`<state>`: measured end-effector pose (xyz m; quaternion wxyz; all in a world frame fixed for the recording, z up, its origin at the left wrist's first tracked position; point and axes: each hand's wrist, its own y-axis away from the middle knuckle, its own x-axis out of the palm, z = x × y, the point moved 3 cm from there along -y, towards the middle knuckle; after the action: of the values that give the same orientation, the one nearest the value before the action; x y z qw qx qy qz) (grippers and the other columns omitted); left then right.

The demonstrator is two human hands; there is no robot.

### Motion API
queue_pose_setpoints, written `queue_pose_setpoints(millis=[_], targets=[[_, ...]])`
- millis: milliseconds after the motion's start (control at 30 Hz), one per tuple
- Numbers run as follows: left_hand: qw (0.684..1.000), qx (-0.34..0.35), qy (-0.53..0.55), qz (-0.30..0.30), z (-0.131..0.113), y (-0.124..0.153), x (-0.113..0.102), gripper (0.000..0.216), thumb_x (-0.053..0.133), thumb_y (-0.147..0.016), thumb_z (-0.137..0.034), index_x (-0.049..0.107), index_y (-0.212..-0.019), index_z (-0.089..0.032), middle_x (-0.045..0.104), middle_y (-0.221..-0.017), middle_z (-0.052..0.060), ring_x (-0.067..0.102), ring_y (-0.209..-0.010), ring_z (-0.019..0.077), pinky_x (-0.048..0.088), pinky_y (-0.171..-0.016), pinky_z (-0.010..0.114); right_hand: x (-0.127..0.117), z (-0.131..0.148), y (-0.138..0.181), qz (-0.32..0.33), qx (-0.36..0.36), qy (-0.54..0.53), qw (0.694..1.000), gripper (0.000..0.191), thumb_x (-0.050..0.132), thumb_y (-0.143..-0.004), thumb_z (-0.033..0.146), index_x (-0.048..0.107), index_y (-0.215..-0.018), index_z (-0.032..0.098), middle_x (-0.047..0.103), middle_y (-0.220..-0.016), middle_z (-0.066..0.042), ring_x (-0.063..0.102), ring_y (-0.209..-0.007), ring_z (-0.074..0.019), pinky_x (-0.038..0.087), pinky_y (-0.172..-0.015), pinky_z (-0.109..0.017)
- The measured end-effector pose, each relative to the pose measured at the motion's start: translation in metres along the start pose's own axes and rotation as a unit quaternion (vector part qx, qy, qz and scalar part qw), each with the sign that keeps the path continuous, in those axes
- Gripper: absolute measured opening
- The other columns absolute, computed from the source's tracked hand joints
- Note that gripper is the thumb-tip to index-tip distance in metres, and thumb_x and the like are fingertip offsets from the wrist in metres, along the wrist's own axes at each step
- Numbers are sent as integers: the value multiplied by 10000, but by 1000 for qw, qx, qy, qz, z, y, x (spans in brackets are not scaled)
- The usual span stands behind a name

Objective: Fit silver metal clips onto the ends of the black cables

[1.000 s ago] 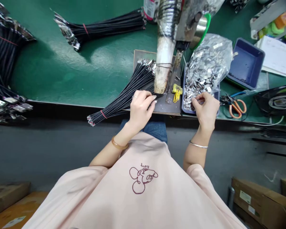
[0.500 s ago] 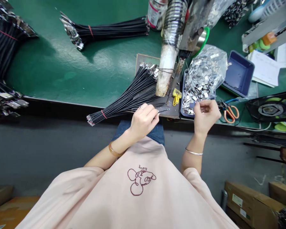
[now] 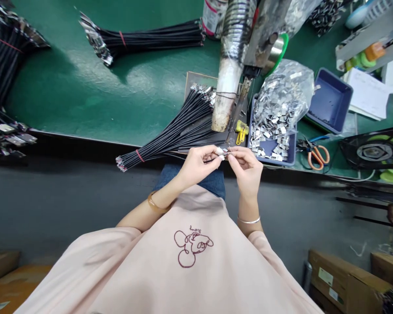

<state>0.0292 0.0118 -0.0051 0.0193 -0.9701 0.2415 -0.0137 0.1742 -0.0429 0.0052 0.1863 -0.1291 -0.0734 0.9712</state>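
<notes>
My left hand [image 3: 199, 165] is closed in a pinch on the end of a black cable, just beyond the bench's front edge. Fingertip to fingertip with it, my right hand [image 3: 248, 170] pinches a small silvery metal connector piece [image 3: 225, 151] at the cable's end; fingers partly hide both. Behind my left hand lies a cable bundle [image 3: 170, 135], tied with a red band, on a dark board [image 3: 191, 80]. A blue tray [image 3: 292, 152] right of my right hand contains many loose metal pieces [image 3: 277, 131] and a clear bag [image 3: 290, 85] of them.
A wrapped duct [image 3: 227, 78] and a metal arm [image 3: 240, 102] reach down over the board, near a yellow clip [image 3: 241, 132]. Orange-handled pliers [image 3: 317, 157], a second blue tray [image 3: 329, 102] and a fan [image 3: 373, 150] lie to the right. Another cable bundle [image 3: 150, 37] lies at the back.
My right hand has moved left from the tray of metal pieces to meet my left hand, carrying a small piece. My left hand has stayed about in place, turning slightly.
</notes>
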Motion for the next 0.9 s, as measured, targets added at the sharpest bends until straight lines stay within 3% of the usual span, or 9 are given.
queue_pose_setpoints(millis=[367,567,767,900], targets=[[999,-4,21,28,-2,-1,0,166,633,-865,-268,671,-803,-119,606,-656,5,547,-587,86,448,-585,203,2,-6,1,17,11,-32,999,30,702,-859,254,727,-851,239,721,-1002,-27,720,-903,-145,625,-782,-270],[995,58,-76,37,-8,0,-1,160,611,-872,-228,681,-773,-123,630,-673,5,512,-601,79,389,-567,197,-1,9,4,0,-55,82,995,52,677,-867,209,720,-869,237,723,-1008,-30,708,-956,-162,620,-810,-304],[992,-56,104,47,-4,-3,-4,279,702,-839,-397,638,-767,-136,563,-543,-26,471,-461,60,378,-496,198,3,5,6,-9,-38,63,997,74,664,-887,263,696,-838,217,729,-994,-41,724,-905,-161,622,-759,-293],[986,-83,144,14,-2,-7,-5,257,767,-763,-371,682,-785,-130,521,-543,-40,402,-454,47,292,-454,199,0,12,11,-77,-122,113,983,118,558,-955,259,675,-951,249,741,-1026,-47,730,-964,-186,627,-826,-370]])
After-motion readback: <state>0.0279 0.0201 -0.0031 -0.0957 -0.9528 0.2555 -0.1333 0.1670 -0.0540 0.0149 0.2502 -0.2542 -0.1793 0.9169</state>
